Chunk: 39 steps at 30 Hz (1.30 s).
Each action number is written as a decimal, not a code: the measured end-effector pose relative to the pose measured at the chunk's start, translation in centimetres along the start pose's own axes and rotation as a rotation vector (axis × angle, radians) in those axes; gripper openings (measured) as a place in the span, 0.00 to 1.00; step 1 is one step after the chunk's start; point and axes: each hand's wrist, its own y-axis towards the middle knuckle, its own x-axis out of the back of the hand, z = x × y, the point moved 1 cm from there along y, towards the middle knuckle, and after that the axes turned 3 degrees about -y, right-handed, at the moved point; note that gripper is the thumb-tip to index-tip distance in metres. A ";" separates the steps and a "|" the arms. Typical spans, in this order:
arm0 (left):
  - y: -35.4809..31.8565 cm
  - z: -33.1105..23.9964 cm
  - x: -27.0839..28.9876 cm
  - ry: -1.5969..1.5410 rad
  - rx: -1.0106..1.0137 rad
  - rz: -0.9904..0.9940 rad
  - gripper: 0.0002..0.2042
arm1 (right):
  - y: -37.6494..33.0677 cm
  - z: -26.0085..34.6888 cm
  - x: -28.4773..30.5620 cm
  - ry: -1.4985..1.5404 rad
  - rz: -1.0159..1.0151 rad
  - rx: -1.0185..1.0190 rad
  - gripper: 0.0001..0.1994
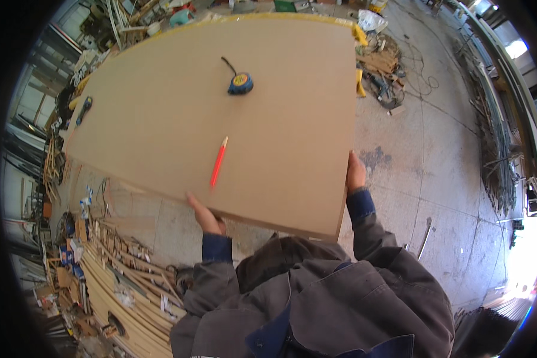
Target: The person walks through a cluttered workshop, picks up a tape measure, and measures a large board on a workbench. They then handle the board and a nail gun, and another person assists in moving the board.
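A large flat brown board (280, 125) fills the middle of the view, its near end close to my body. My left hand (206, 216) grips its near edge, with some fingers hidden below. On the board's right edge is my right hand (356, 173), holding the side near the corner; its fingers are partly hidden. A red pencil (218, 164) lies on the board between my hands, pointed end away from me. Farther off rests a blue tape measure (241, 83) with a black strap. Near the board's far left edge lies a dark blue-handled tool (85, 111), too small to make out.
Yellow supports (360, 34) show at the board's far right. A power tool with a cord (379, 86) and scraps sit on the concrete floor (438, 155) beyond. Long wooden strips (125, 304) are stacked at lower left; metal lengths (495, 143) line the right wall.
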 end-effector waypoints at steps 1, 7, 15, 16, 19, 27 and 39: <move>0.5 0.0 0.3 0.022 -0.006 0.024 0.39 | 0.3 0.2 0.0 0.001 -0.005 0.019 0.24; 0.4 -1.2 1.5 0.050 0.061 0.114 0.35 | -0.7 3.9 0.7 0.299 0.018 -0.268 0.28; 0.1 -2.0 2.1 0.070 0.096 0.195 0.34 | -2.5 5.3 1.7 0.278 0.147 -0.210 0.28; 0.1 -2.3 2.2 0.086 0.099 0.205 0.34 | -3.0 6.2 1.9 0.268 0.163 -0.193 0.28; 0.4 -2.4 2.5 0.087 0.101 0.233 0.34 | -3.5 6.5 2.0 0.255 0.194 -0.181 0.28; 0.6 -2.2 2.7 0.070 0.099 0.206 0.33 | -7.7 4.3 1.8 0.352 0.249 -0.330 0.25; 0.0 -3.0 -0.2 0.173 0.076 0.071 0.30 | -9.2 1.9 2.0 0.070 0.056 0.035 0.20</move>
